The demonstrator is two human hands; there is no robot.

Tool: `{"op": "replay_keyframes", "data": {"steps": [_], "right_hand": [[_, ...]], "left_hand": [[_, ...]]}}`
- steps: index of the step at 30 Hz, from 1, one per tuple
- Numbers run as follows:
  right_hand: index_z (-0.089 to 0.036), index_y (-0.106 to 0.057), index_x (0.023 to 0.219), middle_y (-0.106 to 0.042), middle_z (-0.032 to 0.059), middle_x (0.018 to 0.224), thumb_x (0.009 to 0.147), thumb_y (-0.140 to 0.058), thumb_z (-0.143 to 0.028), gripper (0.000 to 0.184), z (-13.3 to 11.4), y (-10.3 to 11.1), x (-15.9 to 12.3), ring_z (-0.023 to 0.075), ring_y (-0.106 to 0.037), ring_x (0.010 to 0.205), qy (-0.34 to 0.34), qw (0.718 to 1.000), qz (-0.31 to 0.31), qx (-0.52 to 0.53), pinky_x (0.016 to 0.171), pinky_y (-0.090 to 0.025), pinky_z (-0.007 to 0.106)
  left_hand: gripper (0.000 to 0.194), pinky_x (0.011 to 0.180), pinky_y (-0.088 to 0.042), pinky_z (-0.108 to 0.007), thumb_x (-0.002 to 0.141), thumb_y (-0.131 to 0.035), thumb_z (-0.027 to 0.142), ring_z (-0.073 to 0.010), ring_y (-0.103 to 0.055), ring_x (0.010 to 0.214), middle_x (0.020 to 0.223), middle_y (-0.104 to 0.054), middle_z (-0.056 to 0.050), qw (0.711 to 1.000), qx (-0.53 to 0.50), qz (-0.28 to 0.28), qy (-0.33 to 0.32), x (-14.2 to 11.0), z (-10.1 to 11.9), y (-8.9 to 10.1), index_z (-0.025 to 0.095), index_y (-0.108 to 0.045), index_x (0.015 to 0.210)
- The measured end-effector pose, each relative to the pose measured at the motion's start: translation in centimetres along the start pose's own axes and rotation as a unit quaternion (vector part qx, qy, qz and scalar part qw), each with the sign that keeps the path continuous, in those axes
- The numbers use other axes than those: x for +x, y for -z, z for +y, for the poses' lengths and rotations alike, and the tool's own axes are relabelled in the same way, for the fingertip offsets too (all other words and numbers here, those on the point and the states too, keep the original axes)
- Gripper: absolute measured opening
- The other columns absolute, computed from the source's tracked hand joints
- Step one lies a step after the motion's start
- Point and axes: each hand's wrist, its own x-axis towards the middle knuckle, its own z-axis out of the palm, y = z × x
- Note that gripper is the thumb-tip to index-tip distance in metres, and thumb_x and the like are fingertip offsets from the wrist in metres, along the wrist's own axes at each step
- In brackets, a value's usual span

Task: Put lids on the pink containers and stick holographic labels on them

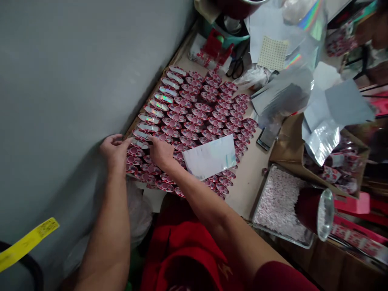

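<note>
Rows of red-and-pink patterned oval pieces (190,131) cover the table in front of me. Along the left column, several ovals show a plain silvery, shiny top. My left hand (115,148) is at the left edge of this layout, its thumb and forefinger together at the left end of a silvery oval piece (140,144). Across from it, my right hand (162,152) has curled fingers at the same piece's right end. The exact fingertip contact is small and partly hidden. A shiny white sheet (210,157) lies over the ovals beside my right forearm.
A grey wall (60,81) borders the table's left side. To the right are a tray of small pale pellets (274,198) with a dark red cup (311,212), a cardboard box (286,151), silvery sheets (287,93) and a dark phone-like object (264,138). Scissors (238,68) lie at the back.
</note>
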Motion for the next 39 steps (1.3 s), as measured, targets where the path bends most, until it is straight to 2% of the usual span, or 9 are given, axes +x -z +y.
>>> {"op": "replay_keyframes", "data": {"steps": [3, 6, 11, 16, 21, 25, 29, 34, 39], "right_hand": [[-0.029, -0.064, 0.144, -0.077, -0.0007, 0.097, 0.103, -0.062, -0.035, 0.041, 0.6, 1.8, -2.1, 0.0202, -0.069, 0.089, 0.031, 0.999, 0.012, 0.037, 0.080, -0.047, 0.030], [-0.029, -0.070, 0.135, -0.077, 0.0021, 0.109, 0.106, -0.057, -0.037, 0.033, 4.4, 4.5, -6.4, 0.0176, -0.069, 0.097, 0.105, 0.983, 0.087, 0.121, 0.086, -0.049, 0.027], [-0.023, -0.076, 0.122, -0.075, 0.0113, 0.111, 0.107, -0.050, -0.030, 0.031, 15.5, 9.6, -11.2, 0.0242, -0.065, 0.103, 0.074, 0.957, 0.276, 0.040, 0.098, -0.047, 0.037], [-0.022, -0.069, 0.137, -0.069, 0.0134, 0.136, 0.107, -0.047, -0.029, 0.038, 22.1, 12.0, -8.8, 0.0291, -0.056, 0.117, 0.118, 0.954, 0.264, -0.083, 0.105, -0.041, 0.043], [-0.024, -0.063, 0.144, -0.067, 0.0113, 0.145, 0.108, -0.046, -0.030, 0.040, 23.9, 11.6, -7.3, 0.0313, -0.053, 0.121, 0.184, 0.953, 0.185, -0.156, 0.099, -0.038, 0.044], [-0.022, -0.055, 0.153, -0.058, 0.0112, 0.157, 0.107, -0.046, -0.023, 0.047, 25.4, 11.0, -8.9, 0.0308, -0.050, 0.133, 0.243, 0.941, 0.175, -0.154, 0.107, -0.034, 0.045], [-0.025, -0.061, 0.146, -0.060, 0.0084, 0.156, 0.106, -0.048, -0.021, 0.042, 26.2, 11.0, -10.9, 0.0293, -0.049, 0.138, 0.271, 0.938, 0.175, -0.130, 0.114, -0.027, 0.047], [-0.027, -0.071, 0.126, -0.075, 0.0074, 0.128, 0.106, -0.053, -0.025, 0.027, 25.6, 12.3, -13.0, 0.0265, -0.055, 0.124, 0.257, 0.942, 0.187, -0.105, 0.106, -0.030, 0.043], [-0.024, -0.072, 0.087, -0.072, 0.0065, 0.085, 0.099, -0.058, -0.021, 0.019, 23.7, 13.8, -15.6, 0.0228, -0.057, 0.086, 0.210, 0.957, 0.177, -0.096, 0.082, -0.034, 0.038]], "left_hand": [[0.025, 0.078, -0.057, -0.035, 0.090, -0.072, 0.033, -0.0180, -0.064, 0.077, 0.088, -0.070, -0.001, 0.995, -0.032, 0.065, -0.068, -5.0, 2.5, 1.2, 0.019, -0.072, 0.111], [0.021, 0.086, -0.055, -0.037, 0.097, -0.066, 0.037, -0.0216, -0.067, 0.089, 0.101, -0.073, -0.006, 0.987, -0.042, 0.068, -0.141, -11.1, 5.9, 0.1, 0.020, -0.074, 0.108], [0.024, 0.107, -0.047, -0.043, 0.096, -0.071, 0.040, -0.0297, -0.066, 0.117, 0.120, -0.076, -0.012, 0.943, 0.007, -0.129, -0.306, -16.6, 12.0, -6.3, 0.023, -0.075, 0.114], [0.017, 0.098, -0.049, -0.044, 0.097, -0.068, 0.034, -0.0305, -0.071, 0.104, 0.108, -0.081, -0.012, 0.901, 0.102, -0.258, -0.334, -16.6, 15.8, -11.4, 0.027, -0.082, 0.105], [0.016, 0.088, -0.052, -0.038, 0.093, -0.069, 0.028, -0.0273, -0.073, 0.096, 0.104, -0.082, -0.008, 0.917, 0.074, -0.262, -0.291, -17.1, 15.8, -12.4, 0.031, -0.085, 0.098], [0.016, 0.078, -0.052, -0.034, 0.090, -0.070, 0.028, -0.0246, -0.074, 0.086, 0.097, -0.083, -0.005, 0.937, 0.051, -0.273, -0.213, -17.8, 15.4, -12.0, 0.030, -0.085, 0.092], [0.017, 0.076, -0.051, -0.032, 0.089, -0.068, 0.029, -0.0229, -0.074, 0.084, 0.094, -0.083, -0.004, 0.939, 0.045, -0.278, -0.195, -18.3, 15.5, -11.1, 0.028, -0.085, 0.090], [0.015, 0.074, -0.051, -0.033, 0.088, -0.070, 0.031, -0.0251, -0.073, 0.081, 0.092, -0.083, -0.005, 0.940, 0.115, -0.231, -0.225, -19.4, 16.3, -10.1, 0.030, -0.085, 0.088], [0.015, 0.083, -0.051, -0.039, 0.092, -0.069, 0.030, -0.0286, -0.072, 0.089, 0.096, -0.082, -0.008, 0.930, 0.155, -0.186, -0.275, -19.4, 17.6, -10.8, 0.029, -0.083, 0.086]]}}
